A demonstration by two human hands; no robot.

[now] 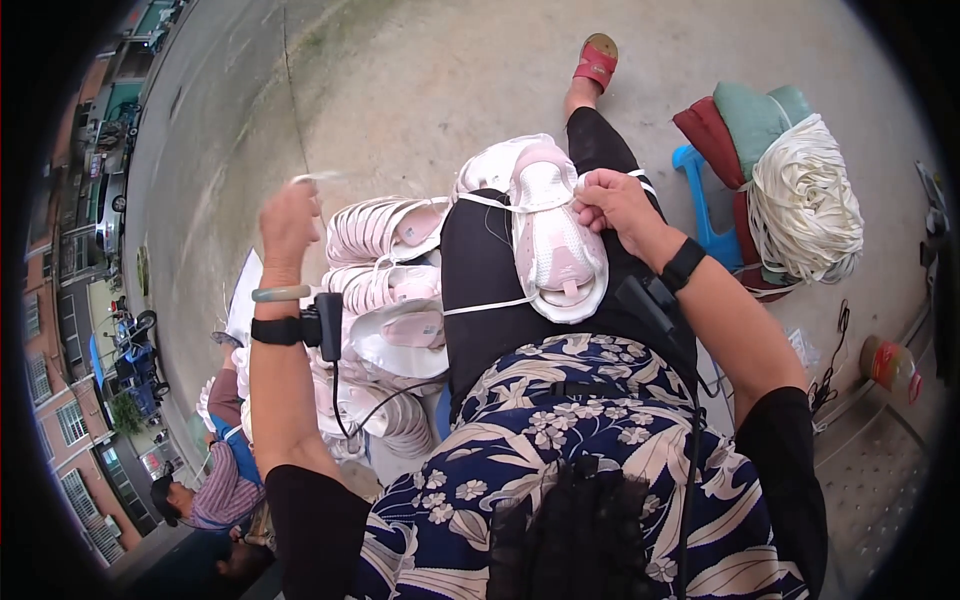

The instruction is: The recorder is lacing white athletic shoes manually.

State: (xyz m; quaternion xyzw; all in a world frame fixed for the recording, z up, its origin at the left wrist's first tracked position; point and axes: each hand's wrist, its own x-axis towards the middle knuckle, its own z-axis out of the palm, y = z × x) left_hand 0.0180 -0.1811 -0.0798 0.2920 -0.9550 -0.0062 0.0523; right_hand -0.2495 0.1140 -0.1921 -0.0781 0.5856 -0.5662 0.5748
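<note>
Concrete ground spreads out below me, with a street and buildings bending along the left rim. Right-hand fingers (592,192) are pinched together on the white lace (480,201) at the collar of the pink shoe (555,240), which lies on my lap across the black trouser leg. My right hand (612,203) sits at the shoe's far right edge. The shoe's long axis runs away from me, with its tongue loop toward me. My left hand (288,222) is raised well off to the left, its fingers closed on the lace's other end (315,177); that end is blurred and I cannot tell how it is gripped. The right hand is much the nearer to the shoe. Between the hands, just left of my knee, lies a heap of pink shoes (385,300), its lower part hidden by my left forearm. Farther right a coil of white cord (805,200) rests on cushions over a blue stool (700,200). A person sits at lower left, partly cut off.
</note>
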